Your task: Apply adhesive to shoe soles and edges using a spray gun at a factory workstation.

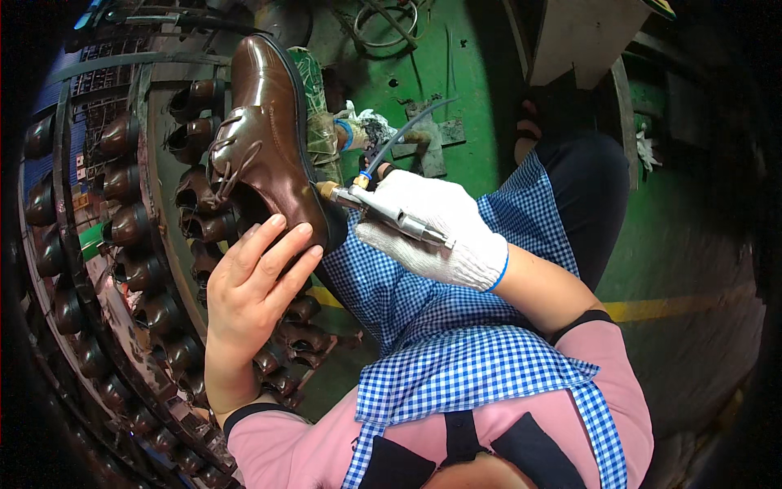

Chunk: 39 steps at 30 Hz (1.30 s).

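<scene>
A glossy brown lace-up leather shoe (281, 147) with a dark sole is held up at the upper left, toe pointing away from me. My left hand (244, 285), bare, grips it at the heel end, with fingers lying over the side of the upper and the thumb hidden. In a white knit glove, my right hand (436, 220) is closed around a metal spray gun (407, 226). The gun's brass nozzle points left at the shoe's heel part, right beside the sole edge. From its fitting a thin blue-grey hose (411, 122) runs away to the upper right.
On my left stands a metal rack (142, 196) filled with several rows of brown shoes. A taped post (309, 90) rises behind the held shoe. Beyond lies green floor (468, 90) with a coiled hose (387, 24). A wooden structure (586, 37) stands at the upper right.
</scene>
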Each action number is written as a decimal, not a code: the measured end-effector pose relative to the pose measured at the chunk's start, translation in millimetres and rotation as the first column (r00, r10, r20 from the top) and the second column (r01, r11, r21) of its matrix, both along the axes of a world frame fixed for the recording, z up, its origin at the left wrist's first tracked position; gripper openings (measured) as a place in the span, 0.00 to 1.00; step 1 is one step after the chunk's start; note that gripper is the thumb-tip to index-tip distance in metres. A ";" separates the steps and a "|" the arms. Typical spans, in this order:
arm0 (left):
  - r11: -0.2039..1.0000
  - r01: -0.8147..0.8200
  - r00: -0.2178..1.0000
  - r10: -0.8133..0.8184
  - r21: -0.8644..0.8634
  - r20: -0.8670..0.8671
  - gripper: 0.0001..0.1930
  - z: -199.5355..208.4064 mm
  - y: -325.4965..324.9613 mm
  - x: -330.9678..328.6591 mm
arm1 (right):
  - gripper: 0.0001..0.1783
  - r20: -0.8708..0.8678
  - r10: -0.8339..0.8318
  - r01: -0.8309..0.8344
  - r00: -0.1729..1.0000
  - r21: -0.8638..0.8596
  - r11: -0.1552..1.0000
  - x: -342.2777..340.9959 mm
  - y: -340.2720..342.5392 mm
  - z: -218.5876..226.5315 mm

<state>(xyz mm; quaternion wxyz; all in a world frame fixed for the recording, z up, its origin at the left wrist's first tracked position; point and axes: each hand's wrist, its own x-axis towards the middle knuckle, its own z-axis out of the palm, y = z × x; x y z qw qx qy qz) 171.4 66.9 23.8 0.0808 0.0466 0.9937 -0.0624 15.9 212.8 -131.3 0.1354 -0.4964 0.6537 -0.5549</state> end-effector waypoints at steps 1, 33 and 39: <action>1.000 -0.001 1.000 0.001 0.006 0.002 0.18 0.0 -0.4 0.0 | 0.15 -0.027 0.001 -0.001 1.000 0.013 1.000 0.0 0.0 -1.0; 0.997 0.033 0.999 -0.031 0.070 -0.028 0.16 1.1 -5.2 -19.6 | 0.13 0.028 0.161 -0.164 0.986 0.112 0.980 -18.3 39.6 14.0; 0.996 0.042 0.997 -0.037 0.078 -0.065 0.15 -1.2 -6.7 -28.7 | 0.12 0.046 0.136 -0.140 0.990 0.114 0.983 -23.7 48.1 17.2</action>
